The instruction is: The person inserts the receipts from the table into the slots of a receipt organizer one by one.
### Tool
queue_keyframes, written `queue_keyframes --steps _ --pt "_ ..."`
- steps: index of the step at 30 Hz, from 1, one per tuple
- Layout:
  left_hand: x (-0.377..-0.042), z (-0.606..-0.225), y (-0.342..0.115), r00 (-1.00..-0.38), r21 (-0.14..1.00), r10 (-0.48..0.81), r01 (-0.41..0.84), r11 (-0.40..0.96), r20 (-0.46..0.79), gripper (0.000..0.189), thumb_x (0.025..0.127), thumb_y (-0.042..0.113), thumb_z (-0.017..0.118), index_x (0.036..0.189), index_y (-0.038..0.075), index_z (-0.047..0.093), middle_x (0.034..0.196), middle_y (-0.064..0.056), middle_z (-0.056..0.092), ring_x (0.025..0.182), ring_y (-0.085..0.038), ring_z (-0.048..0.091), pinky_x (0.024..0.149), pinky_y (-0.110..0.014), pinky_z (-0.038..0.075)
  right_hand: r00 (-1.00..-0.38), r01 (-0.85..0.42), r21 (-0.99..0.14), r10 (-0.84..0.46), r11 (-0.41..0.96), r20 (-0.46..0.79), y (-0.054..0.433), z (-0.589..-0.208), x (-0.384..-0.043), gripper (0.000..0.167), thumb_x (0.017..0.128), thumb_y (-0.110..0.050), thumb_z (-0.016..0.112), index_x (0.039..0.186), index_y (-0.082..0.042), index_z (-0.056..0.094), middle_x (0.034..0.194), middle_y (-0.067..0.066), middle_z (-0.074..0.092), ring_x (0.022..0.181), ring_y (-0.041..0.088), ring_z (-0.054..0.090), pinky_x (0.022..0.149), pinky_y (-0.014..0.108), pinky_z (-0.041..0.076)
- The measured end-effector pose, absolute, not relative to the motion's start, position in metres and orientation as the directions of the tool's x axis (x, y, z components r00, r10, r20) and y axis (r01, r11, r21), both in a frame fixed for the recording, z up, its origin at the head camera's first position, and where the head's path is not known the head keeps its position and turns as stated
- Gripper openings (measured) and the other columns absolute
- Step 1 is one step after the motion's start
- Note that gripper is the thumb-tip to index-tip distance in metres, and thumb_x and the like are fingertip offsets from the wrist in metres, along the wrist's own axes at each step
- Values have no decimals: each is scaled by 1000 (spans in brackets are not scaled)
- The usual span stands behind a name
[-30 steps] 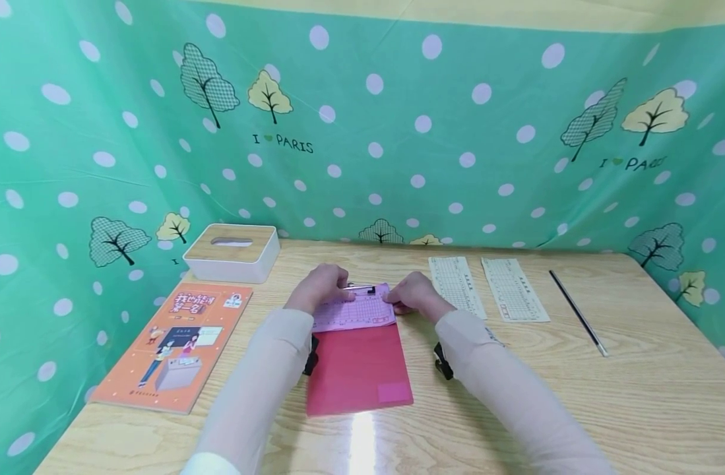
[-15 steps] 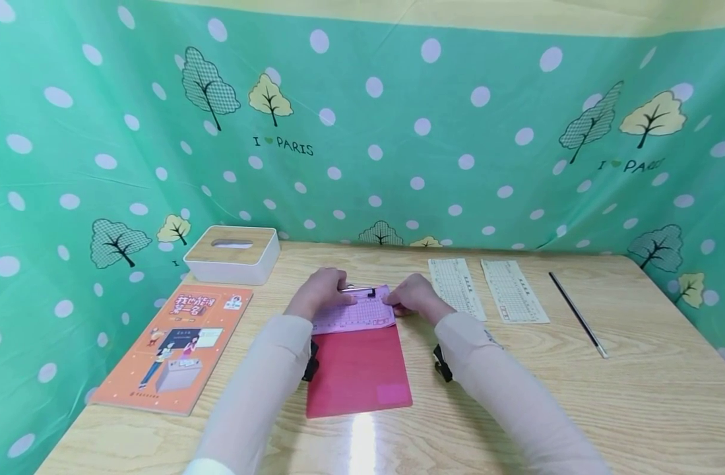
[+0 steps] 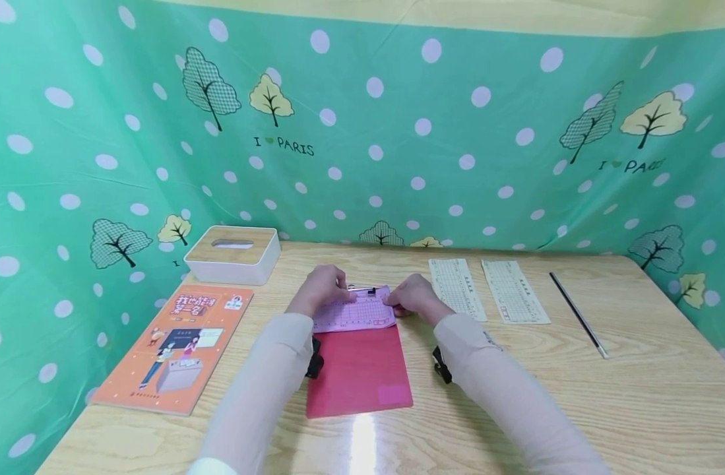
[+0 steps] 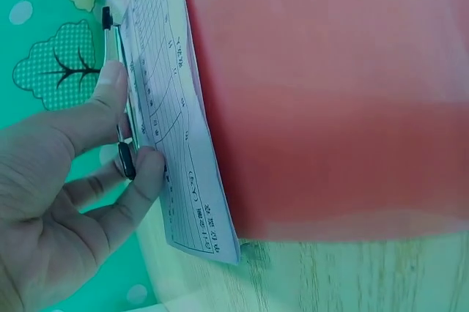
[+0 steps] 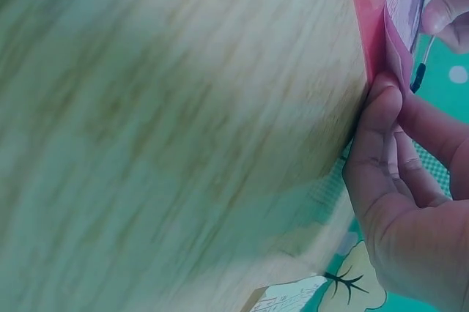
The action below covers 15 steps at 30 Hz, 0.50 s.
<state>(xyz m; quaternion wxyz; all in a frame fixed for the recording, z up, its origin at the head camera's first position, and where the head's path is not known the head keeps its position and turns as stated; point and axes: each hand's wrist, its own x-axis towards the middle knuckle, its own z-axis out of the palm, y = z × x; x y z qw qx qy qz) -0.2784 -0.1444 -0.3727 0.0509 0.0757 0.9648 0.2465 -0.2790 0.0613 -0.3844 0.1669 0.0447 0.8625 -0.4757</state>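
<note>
A red clipboard (image 3: 359, 373) lies on the table in front of me. Across its upper part sits a pink printed slip (image 3: 357, 316), seen edge-on in the left wrist view. My left hand (image 3: 323, 290) grips the board's wire clip (image 4: 126, 158), which has black-tipped ends, with the thumb against the wire and a fingertip at the slip. On the other side my right hand (image 3: 418, 295) pinches the slip's right end between thumb and fingers, beside the board's edge, as the right wrist view shows. Part of the clip is hidden behind the left fingers.
Two pale printed slips (image 3: 457, 287) (image 3: 514, 290) lie to the right, with a dark pencil (image 3: 578, 314) beyond them. An orange book (image 3: 175, 346) lies on the left. Behind it stands a white tissue box (image 3: 234, 270) with a wooden lid. A green curtain (image 3: 398, 165) hangs behind the table.
Both hands stay at the top of the clipboard. The left hand shifts very slightly at the clip; the slip and board hold their place.
</note>
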Motion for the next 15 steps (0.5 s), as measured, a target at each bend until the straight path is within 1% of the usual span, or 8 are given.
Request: queue_keyframes --steps 6,10,15 --pt "-278 -372 -145 -987 511 125 55 858 -105 30 83 21 87 71 6 63 78 -3 58 75 -17 51 70 -30 44 -943 229 -812 -83 537 -321 60 -384 -276 9 89 -2 75 93 6 74 67 4 64 51 7 56 56 20 51" --pt "-278 -374 -144 -984 498 131 54 866 -120 31 84 21 86 74 7 60 78 -3 54 75 -17 49 69 -30 42 -946 224 -814 -82 536 -314 60 -384 -275 12 88 -2 76 96 6 75 70 5 66 52 6 56 56 19 51" --pt "-275 -374 -141 -981 472 148 71 879 -127 29 87 22 83 80 6 60 79 -5 56 76 -19 50 71 -32 43 -948 226 -820 -76 527 -310 61 -385 -275 10 88 -3 76 94 5 75 72 5 67 52 7 56 55 19 51"
